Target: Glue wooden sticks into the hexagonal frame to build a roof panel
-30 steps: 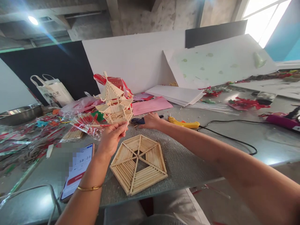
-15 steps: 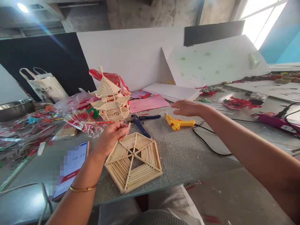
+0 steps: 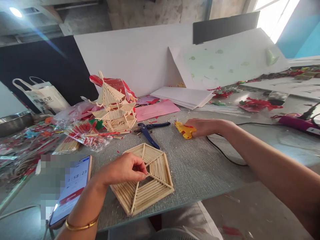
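Note:
Over the middle of a hexagonal panel of thin wooden sticks point(image 3: 155, 193), my left hand point(image 3: 127, 169) is closed in a pinch. The short wooden stick seen in it a moment earlier is hidden by the fingers now. The fingertips are at the gap in the panel's centre; whether they touch it I cannot tell. My right hand point(image 3: 205, 127) is wrapped round the handle of a yellow glue gun point(image 3: 184, 130), whose nozzle points to the left. Behind the panel lie blue-handled cutters point(image 3: 149, 135).
A small stick-built pagoda point(image 3: 113, 106) stands at the back left, beside plastic-wrapped sticks point(image 3: 87, 131). A phone point(image 3: 72, 190) lies left of the panel. Pink paper point(image 3: 157, 109) and white boards point(image 3: 183, 96) lie behind. The gun's black cable point(image 3: 222, 153) loops right, near a purple power strip point(image 3: 300, 125).
My right hand has come down onto the glue gun and closed round its handle. My left hand has moved from the panel's far left edge to its centre.

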`<state>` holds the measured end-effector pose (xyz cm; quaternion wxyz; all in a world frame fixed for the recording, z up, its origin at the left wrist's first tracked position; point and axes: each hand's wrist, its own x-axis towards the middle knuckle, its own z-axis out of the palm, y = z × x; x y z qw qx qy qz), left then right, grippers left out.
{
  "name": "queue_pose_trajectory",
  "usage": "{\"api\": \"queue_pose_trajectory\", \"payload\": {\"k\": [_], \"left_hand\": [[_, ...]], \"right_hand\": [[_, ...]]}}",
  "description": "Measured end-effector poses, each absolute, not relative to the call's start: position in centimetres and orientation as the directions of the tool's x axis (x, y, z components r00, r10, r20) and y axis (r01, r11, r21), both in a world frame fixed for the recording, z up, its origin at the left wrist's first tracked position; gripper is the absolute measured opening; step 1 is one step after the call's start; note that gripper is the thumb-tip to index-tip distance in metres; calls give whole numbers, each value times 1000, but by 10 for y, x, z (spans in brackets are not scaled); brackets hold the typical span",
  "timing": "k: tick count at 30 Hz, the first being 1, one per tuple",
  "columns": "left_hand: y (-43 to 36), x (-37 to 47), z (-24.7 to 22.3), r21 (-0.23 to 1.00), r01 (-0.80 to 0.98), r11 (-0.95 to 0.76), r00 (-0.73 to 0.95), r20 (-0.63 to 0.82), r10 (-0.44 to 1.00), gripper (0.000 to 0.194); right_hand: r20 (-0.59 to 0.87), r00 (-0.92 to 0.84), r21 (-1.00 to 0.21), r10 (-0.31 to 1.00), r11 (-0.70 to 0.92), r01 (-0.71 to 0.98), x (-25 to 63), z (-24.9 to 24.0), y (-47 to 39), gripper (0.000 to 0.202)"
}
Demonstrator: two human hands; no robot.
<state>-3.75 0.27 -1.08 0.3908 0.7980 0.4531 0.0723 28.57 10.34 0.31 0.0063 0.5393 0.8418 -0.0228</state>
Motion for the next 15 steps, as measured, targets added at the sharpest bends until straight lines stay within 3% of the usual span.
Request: {"api": "queue_pose_trajectory", "payload": {"k": [3, 15], "left_hand": [[-2, -32, -7, 642, 712, -284, 562, -280, 778, 15], [-9, -26, -9, 530, 764, -368, 542, -219, 811, 18]], "right_hand": [[-198, -573, -70, 795, 572, 818, 283, 4, 105, 11], [-174, -536, 31, 826, 548, 836, 289, -1, 108, 6]]}}
